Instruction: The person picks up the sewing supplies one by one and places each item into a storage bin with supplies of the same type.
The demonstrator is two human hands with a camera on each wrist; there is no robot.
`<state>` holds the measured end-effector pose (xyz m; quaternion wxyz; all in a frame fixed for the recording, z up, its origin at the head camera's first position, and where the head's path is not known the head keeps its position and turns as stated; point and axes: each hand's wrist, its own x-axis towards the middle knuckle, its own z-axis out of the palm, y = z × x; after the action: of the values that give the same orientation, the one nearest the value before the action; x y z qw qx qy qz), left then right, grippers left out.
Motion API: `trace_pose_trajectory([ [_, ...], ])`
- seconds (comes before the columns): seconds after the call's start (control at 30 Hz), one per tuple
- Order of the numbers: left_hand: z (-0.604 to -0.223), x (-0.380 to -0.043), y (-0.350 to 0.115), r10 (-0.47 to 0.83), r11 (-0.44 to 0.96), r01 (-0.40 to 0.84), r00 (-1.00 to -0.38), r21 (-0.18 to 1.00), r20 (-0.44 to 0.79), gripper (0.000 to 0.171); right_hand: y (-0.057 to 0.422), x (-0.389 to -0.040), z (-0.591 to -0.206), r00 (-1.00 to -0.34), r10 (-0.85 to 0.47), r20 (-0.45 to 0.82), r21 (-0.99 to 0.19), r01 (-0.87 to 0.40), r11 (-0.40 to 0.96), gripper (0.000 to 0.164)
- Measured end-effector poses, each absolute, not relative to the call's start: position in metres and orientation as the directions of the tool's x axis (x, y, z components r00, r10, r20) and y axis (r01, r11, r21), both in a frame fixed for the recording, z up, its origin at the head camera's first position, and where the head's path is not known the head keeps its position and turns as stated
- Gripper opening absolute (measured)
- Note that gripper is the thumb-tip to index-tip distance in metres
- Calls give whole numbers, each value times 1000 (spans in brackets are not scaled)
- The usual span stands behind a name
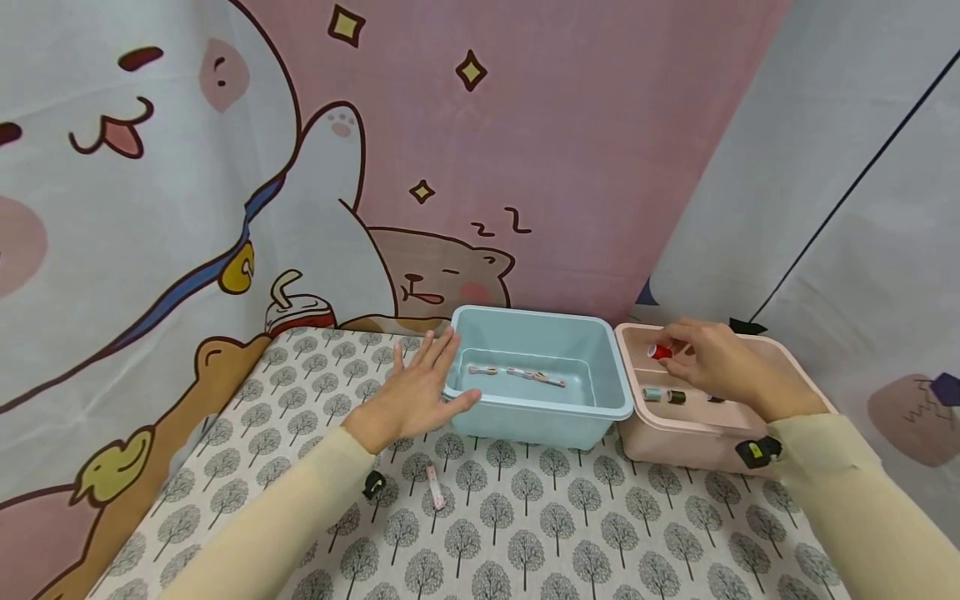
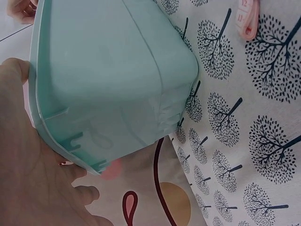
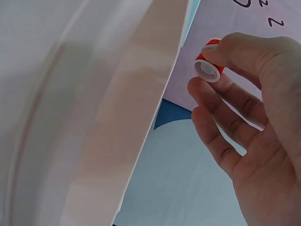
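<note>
Between thumb and fingertips, my right hand pinches a small spool of red thread above the pink bin. The right wrist view shows the white end of that spool. Beneath the hand in the bin lie a light teal spool, a dark green spool and a dark spool partly hidden by the hand. My left hand, fingers spread and straight, touches the left rim of the light blue bin. Several small folded strips lie inside the blue bin.
A folded pink measuring tape lies on the tree-print tablecloth in front of the blue bin. The two bins stand side by side. Behind them hangs a cartoon-print curtain, with a grey-white curtain on the right.
</note>
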<state>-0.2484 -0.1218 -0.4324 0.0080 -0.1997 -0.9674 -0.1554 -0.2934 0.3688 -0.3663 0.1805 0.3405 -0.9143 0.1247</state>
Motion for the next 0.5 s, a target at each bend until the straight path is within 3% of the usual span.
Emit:
trace_pose_trajectory([
  [0.17, -433, -248, -122, 383, 872, 385, -921, 303, 69, 112, 371, -295, -366, -693, -589, 415, -89, -675, 732, 28],
  [0.4, -432, -248, -122, 383, 870, 387, -920, 305, 75, 112, 371, -293, -361, -746, -574, 337, -116, -638, 761, 30],
  [0.5, -433, -248, -122, 382, 871, 385, -921, 304, 73, 111, 370, -293, -360, -732, -583, 353, -94, -647, 756, 30],
])
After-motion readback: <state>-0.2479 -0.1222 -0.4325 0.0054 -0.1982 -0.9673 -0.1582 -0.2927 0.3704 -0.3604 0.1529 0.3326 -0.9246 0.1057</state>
